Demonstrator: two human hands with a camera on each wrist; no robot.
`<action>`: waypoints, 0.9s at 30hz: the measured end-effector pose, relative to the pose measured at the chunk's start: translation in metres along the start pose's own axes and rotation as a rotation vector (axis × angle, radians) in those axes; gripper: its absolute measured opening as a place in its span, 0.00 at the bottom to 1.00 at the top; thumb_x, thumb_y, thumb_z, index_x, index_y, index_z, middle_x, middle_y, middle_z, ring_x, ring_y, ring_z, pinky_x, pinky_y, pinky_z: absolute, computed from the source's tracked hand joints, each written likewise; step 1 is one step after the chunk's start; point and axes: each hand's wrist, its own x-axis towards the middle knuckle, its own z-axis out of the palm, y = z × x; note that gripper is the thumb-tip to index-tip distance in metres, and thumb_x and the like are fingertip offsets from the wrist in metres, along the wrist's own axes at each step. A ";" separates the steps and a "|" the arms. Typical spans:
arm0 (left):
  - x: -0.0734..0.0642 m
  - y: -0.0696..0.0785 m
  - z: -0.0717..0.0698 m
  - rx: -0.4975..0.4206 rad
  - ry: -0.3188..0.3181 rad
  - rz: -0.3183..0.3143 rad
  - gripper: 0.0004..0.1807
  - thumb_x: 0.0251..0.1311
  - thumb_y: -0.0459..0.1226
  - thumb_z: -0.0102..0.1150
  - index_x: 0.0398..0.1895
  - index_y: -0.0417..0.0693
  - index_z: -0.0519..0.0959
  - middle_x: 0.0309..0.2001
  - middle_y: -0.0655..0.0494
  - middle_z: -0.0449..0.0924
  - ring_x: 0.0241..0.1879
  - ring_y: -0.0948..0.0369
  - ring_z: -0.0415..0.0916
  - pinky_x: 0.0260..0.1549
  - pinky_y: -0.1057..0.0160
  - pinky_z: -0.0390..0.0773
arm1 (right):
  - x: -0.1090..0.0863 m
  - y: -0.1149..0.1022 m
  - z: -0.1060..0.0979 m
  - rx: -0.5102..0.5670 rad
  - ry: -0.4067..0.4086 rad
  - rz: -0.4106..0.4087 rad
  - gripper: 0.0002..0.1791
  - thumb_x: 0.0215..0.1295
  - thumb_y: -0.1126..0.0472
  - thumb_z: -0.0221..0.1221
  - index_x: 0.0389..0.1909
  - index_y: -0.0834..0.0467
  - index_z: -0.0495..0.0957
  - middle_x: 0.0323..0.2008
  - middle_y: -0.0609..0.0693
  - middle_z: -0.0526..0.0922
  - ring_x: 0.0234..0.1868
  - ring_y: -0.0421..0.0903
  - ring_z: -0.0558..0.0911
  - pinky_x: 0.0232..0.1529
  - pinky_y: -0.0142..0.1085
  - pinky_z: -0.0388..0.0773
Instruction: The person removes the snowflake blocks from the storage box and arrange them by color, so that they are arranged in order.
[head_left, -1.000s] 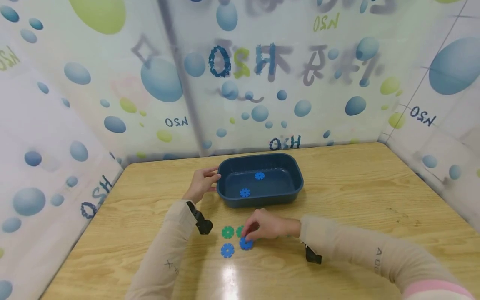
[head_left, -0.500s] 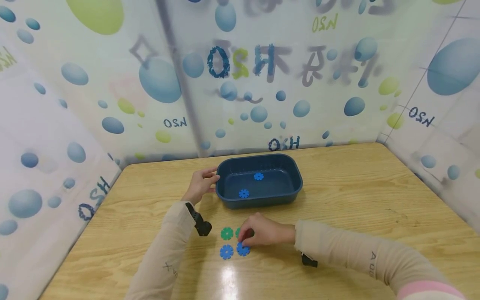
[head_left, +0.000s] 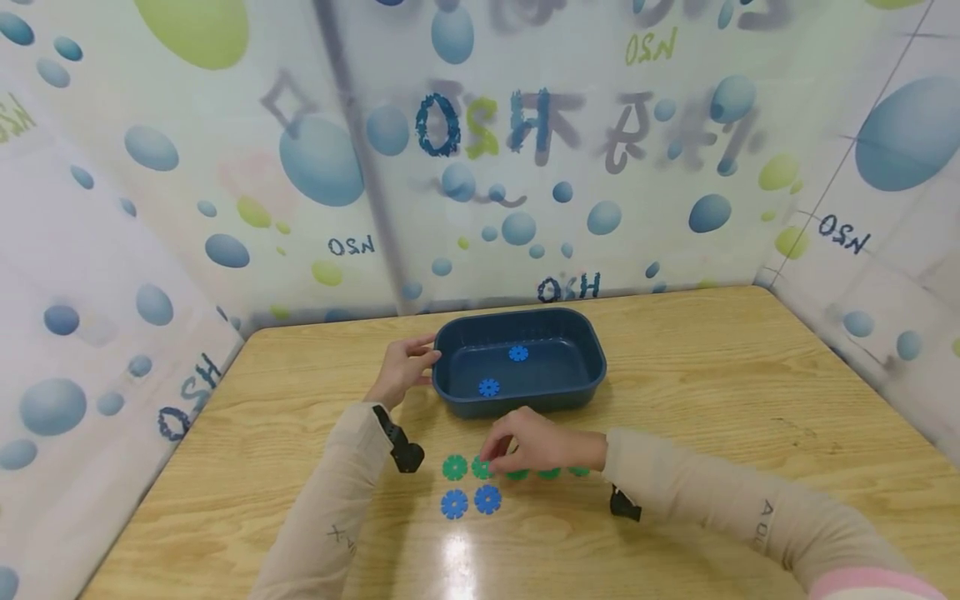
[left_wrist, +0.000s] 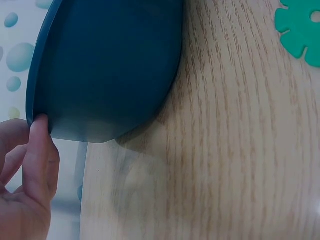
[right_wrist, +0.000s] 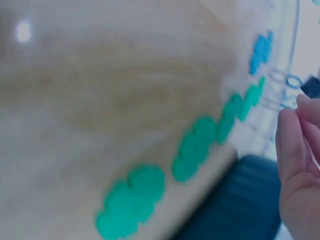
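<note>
My left hand (head_left: 400, 372) grips the left end of a dark blue plastic basin (head_left: 517, 406), thumb over the rim and fingers outside, as the left wrist view also shows. Two blue notched discs, snowflake-style building pieces, lie inside: a front disc (head_left: 489, 387) and a back disc (head_left: 518, 353). My right hand (head_left: 538, 442) hovers over a row of green notched discs (head_left: 454, 467), partly covering it, with relaxed fingers and nothing held. Nearer to me, two blue discs (head_left: 453, 504) lie side by side, the right blue disc (head_left: 487, 500) just below my fingertips.
The wooden table (head_left: 697, 375) carries everything. Patterned curtain-like walls (head_left: 637, 250) rise behind it and on both sides. A black wrist camera (head_left: 406, 453) sits on the left sleeve and another camera (head_left: 625, 505) on the right. Light glares off the table's front.
My right hand has set the blue disc down beside the other one, let it go, and moved up and away over the green row. The left hand keeps its place on the basin.
</note>
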 end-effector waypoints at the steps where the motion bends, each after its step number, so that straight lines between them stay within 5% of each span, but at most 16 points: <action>1: 0.000 0.000 0.000 0.002 0.000 0.000 0.22 0.60 0.32 0.51 0.59 0.44 0.67 0.52 0.40 0.68 0.46 0.50 0.73 0.30 0.61 0.79 | 0.000 0.000 -0.005 0.002 0.009 0.002 0.07 0.54 0.65 0.60 0.34 0.62 0.81 0.31 0.48 0.82 0.31 0.32 0.77 0.34 0.25 0.75; 14: 0.001 -0.001 -0.002 0.009 0.001 -0.005 0.22 0.60 0.33 0.51 0.59 0.46 0.67 0.51 0.41 0.69 0.45 0.52 0.73 0.30 0.61 0.79 | 0.028 0.004 -0.074 -0.029 0.084 0.023 0.07 0.56 0.64 0.59 0.36 0.61 0.80 0.32 0.48 0.81 0.33 0.38 0.78 0.37 0.30 0.76; 27: 0.002 -0.001 0.000 0.005 0.001 -0.011 0.22 0.60 0.33 0.51 0.59 0.46 0.68 0.52 0.41 0.69 0.46 0.52 0.73 0.31 0.61 0.79 | 0.061 0.046 -0.073 0.043 0.077 0.254 0.12 0.57 0.66 0.58 0.41 0.67 0.76 0.32 0.51 0.80 0.30 0.46 0.78 0.31 0.32 0.76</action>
